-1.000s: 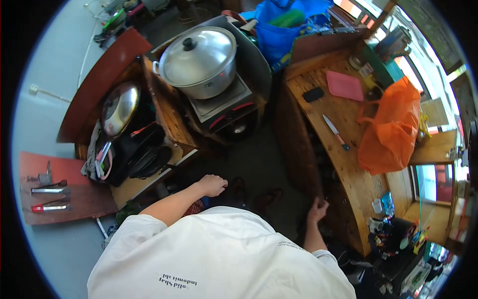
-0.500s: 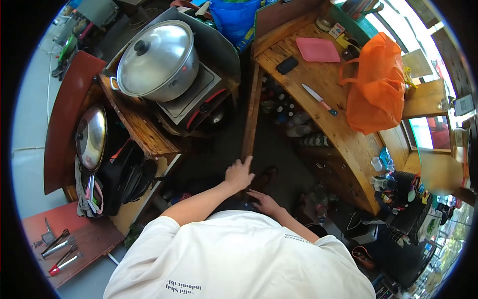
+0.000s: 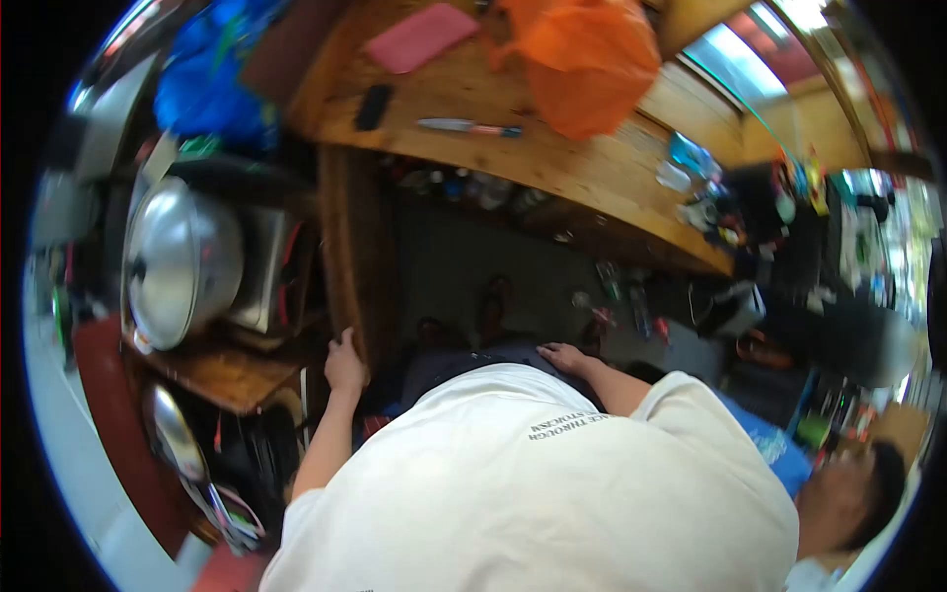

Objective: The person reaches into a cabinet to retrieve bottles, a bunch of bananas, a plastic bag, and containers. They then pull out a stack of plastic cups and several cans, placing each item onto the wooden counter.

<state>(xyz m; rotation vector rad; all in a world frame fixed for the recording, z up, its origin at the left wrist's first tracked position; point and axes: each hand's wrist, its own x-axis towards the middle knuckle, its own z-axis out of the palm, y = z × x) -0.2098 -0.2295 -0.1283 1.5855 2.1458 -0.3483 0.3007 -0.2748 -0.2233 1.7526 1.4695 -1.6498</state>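
My left hand (image 3: 345, 363) is at the near end of a long wooden board (image 3: 345, 242), its fingers bent over the edge. The board reaches forward to the wooden counter and stands between it and the stove side. My right hand (image 3: 564, 357) is low in front of me by my dark trousers (image 3: 473, 357), with fingers stretched out and nothing in them. My feet in sandals (image 3: 493, 296) show on the dark floor beyond.
A wooden counter (image 3: 592, 183) bears a knife (image 3: 469, 126), dark phone-like object (image 3: 373, 107), pink tray (image 3: 422, 37) and orange bag (image 3: 582, 69). At left, a large lidded pot (image 3: 192, 261) sits by a stove (image 3: 258, 271). A person (image 3: 843, 493) is close at lower right.
My view has turned right, so the counter now lies ahead and the pot at left. My hands have moved apart, the left staying at the board's end and the right beside my trousers.
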